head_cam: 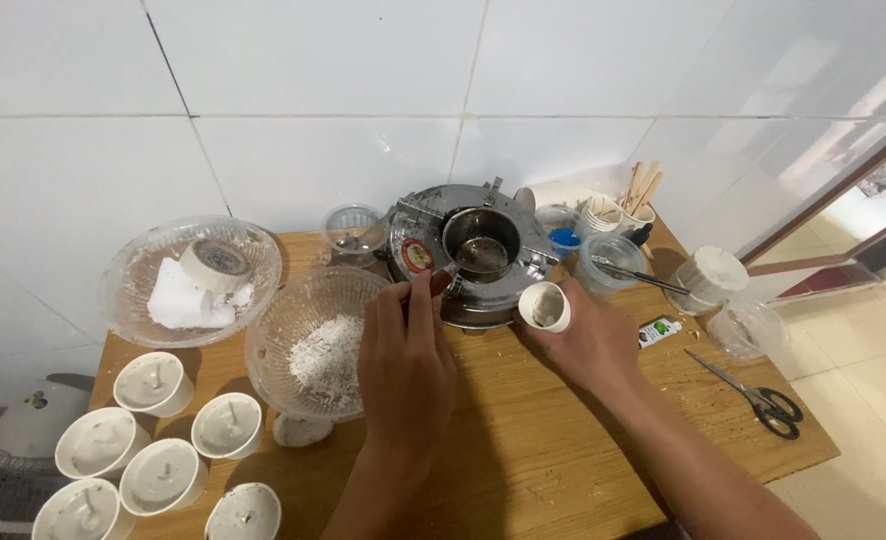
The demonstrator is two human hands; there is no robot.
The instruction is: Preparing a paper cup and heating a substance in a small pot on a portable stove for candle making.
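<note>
- Left hand [406, 365] grips the handle of the small metal melting pot [481, 245] on the round burner [468, 255].
- Right hand [588, 340] clamps a small white cup [544, 306] just beside the burner, above the desk [543, 440].
- Judging by this, pouring comes up: it calls for a steady lift and tilt.

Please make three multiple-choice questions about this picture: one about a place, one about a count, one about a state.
1. Where are the scissors?
A. on the table's right side
B. inside a bowl
C. in the left hand

2. How many filled white cups stand at the table's lower left?
A. two
B. six
C. ten

3. What is the right hand doing?
A. resting flat
B. holding a small white cup
C. holding the scissors

Answers: 1 A, they lie near the table's right edge; 2 B, six are visible; 3 B, fingers wrap the cup.
</note>
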